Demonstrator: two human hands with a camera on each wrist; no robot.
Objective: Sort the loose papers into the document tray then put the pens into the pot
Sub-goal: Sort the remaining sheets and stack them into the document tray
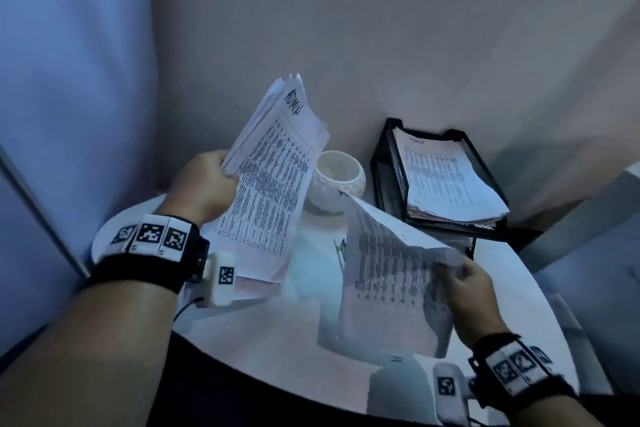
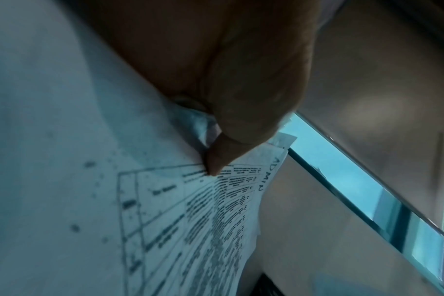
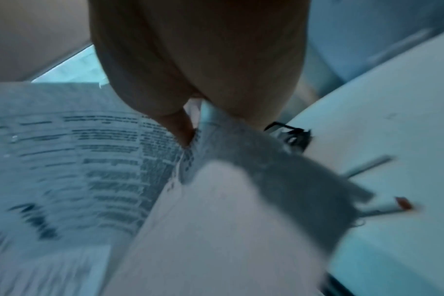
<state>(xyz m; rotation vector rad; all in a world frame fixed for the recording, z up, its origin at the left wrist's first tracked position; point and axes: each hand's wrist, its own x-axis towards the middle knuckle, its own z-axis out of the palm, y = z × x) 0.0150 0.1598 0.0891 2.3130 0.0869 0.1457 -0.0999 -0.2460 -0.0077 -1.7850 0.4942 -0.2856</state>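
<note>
My left hand (image 1: 207, 184) grips a stack of printed papers (image 1: 273, 177) marked ADMIN, raised upright over the left of the white round table (image 1: 263, 333); the thumb (image 2: 216, 160) pinches its edge. Lower right, my right hand (image 1: 464, 284) pinches a single printed sheet (image 1: 391, 277) above the table, thumb (image 3: 180, 128) on its edge. A black mesh document tray (image 1: 384, 163) with papers (image 1: 446, 180) in it stands at the back right. The white pot (image 1: 337, 184) sits between stack and tray. Pens (image 1: 341, 251) lie on the table behind the sheet, also pens (image 3: 383, 206) in the right wrist view.
A beige wall (image 1: 381, 45) closes the back, a bluish panel (image 1: 69, 80) the left. The tray has a lower tier (image 1: 446, 236) holding more paper. More sheets (image 1: 256, 284) lie flat on the table under the raised stack.
</note>
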